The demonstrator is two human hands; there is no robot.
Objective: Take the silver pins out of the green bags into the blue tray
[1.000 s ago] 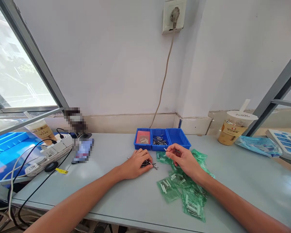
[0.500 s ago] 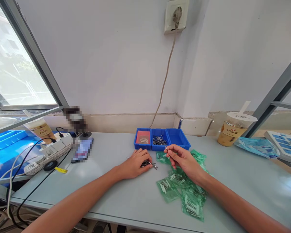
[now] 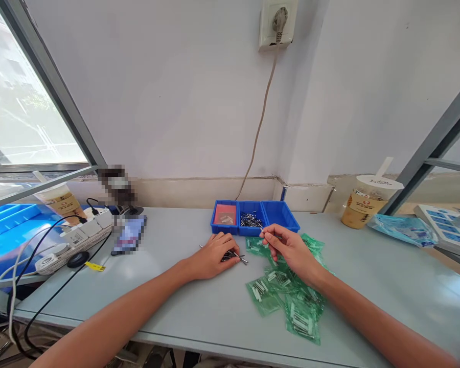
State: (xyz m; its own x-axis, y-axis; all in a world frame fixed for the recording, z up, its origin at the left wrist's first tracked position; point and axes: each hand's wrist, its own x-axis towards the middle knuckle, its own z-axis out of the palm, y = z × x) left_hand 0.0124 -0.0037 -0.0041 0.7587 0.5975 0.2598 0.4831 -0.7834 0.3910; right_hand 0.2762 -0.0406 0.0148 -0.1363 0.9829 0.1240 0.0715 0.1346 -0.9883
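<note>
My left hand (image 3: pixel 215 256) rests on the table with its fingers curled round several thin metal screws (image 3: pixel 230 255); their ends stick out past the fingers on both sides. My right hand (image 3: pixel 287 251) is in a pinch just in front of the blue three-part tray (image 3: pixel 281 217), thumb and index finger closed on a small screw (image 3: pixel 261 229). The tray's middle compartment has a heap of screws (image 3: pixel 250 220) in it. Below and beside my right hand lie several green clear bags (image 3: pixel 301 321) with screws and white plugs inside, partly covered by the hand.
The tray's left compartment holds a reddish packet (image 3: pixel 226 214). Drink cups (image 3: pixel 365 204) stand at right and left; a blue packet (image 3: pixel 402 230) lies by the right one. A power strip (image 3: pixel 80 237), cables and a phone (image 3: pixel 130 234) occupy the left side.
Both hands keep nearly the same pose. The whole view has shifted slightly, so everything sits a little higher in the picture.
</note>
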